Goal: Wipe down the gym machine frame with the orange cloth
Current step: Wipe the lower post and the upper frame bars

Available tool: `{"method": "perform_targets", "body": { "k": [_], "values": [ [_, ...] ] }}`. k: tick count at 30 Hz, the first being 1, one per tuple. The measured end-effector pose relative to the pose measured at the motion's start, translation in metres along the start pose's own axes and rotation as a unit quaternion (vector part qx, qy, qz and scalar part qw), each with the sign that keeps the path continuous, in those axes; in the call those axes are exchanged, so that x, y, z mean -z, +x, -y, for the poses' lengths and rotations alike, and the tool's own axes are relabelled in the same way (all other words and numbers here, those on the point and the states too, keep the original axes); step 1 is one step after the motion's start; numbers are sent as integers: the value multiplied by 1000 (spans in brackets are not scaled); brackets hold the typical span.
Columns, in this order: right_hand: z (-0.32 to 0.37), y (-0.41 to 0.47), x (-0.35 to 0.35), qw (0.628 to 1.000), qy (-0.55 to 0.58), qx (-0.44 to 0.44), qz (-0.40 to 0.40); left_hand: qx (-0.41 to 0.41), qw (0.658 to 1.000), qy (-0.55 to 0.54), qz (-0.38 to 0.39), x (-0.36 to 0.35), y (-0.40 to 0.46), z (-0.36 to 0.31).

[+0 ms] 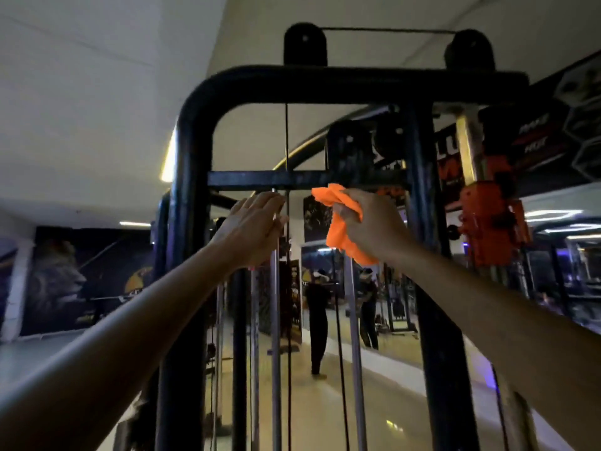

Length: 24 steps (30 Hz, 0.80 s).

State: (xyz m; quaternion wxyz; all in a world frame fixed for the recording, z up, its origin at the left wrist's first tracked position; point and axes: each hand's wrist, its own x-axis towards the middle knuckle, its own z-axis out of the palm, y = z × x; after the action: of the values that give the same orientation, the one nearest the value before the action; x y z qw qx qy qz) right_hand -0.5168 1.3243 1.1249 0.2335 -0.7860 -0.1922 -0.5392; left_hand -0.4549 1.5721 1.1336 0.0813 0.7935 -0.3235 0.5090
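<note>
Fingers (341,213) of the right hand (374,222) curl tight round the bunched orange cloth (341,219), whose top fold sits just under the black crossbar (260,179) of the gym machine frame (192,222); whether cloth and bar touch cannot be told. Its loose corner hangs below the hand in front of a chrome guide rod (356,336). The left hand (253,229) is raised beside it, fingers straight and together, their tips at the thin black cable (287,138) that drops through the crossbar. Two pulley wheels (305,43) sit atop the frame. An orange weight carriage (491,222) stands to the right. Beyond, a mirror (325,304) reflects standing figures.
</note>
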Motion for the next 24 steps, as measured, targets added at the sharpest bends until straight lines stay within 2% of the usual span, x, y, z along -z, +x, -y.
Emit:
{"method": "perform_targets", "body": {
  "k": [6, 14, 18, 21, 24],
  "values": [
    [38, 77, -57, 999, -39, 13, -26, 3, 999, 32, -42, 1, 27, 91],
    [66, 146, -135, 994, -54, 89, -38, 19, 990, 84, -110, 0, 46, 186],
    [61, 160, -185, 983, -138, 115, -27, -6, 985, 104, -135, -4, 52, 218],
    [56, 161, -232, 966, -209, 126, -82, -17, 980, 53, -191, -16, 46, 225],
    [66, 166, -263, 958, -211, 134, -138, -2, 976, -14, -219, -18, 42, 227]
  ]
}}
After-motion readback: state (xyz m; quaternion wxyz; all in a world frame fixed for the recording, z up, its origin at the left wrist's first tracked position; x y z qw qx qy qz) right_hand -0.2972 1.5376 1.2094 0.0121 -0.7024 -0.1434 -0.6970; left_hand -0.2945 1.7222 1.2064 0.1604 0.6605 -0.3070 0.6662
